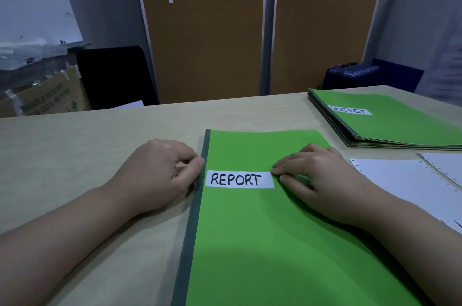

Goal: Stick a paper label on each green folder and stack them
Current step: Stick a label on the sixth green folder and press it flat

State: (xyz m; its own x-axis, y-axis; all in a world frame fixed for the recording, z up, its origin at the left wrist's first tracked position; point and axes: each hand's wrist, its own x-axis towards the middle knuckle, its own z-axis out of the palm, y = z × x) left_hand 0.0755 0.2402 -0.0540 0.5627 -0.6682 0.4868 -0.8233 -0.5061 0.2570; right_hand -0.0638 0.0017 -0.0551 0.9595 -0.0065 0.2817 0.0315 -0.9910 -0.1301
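REPORT label (240, 179) lies on the green folder (275, 243) between the hands, left hand (160, 175) curled at the spine (197, 195), right hand (322, 180) at its end (pinching or pressing, unclear for both); uneven rubbing could wrinkle it.

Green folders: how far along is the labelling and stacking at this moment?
Done: a stack of green folders sits far right, its top one bearing a BUDGET label. In hand: the front folder carries a REPORT label; the right hand presses its right end, the left hand rests at the spine. Left: this folder is not yet stacked. Whether more folders wait is not visible.
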